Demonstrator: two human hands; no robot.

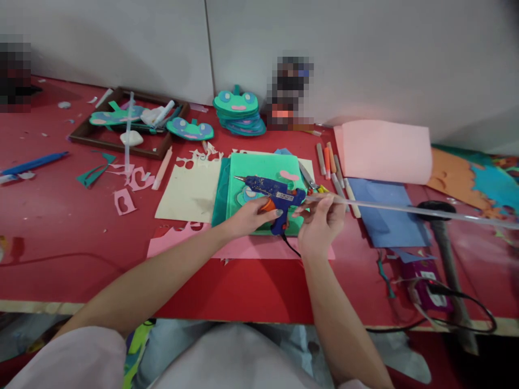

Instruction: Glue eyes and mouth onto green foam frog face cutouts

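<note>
My left hand is closed round a blue glue gun, near its orange trigger, with the nozzle pointing left. A long clear glue stick runs rightward from the back of the gun. Pinching that stick close to the gun is my right hand. Below the gun lie green foam sheets, with a pink curved piece and a partly covered blue-and-white cutout on top. Scissors lie just behind the gun, partly hidden.
Frog-face cutouts are stacked by the wall. A brown frame holds scraps at the left. Several markers, pink foam and blue sheets lie rightward. A hammer and a purple box with cords sit near the front edge.
</note>
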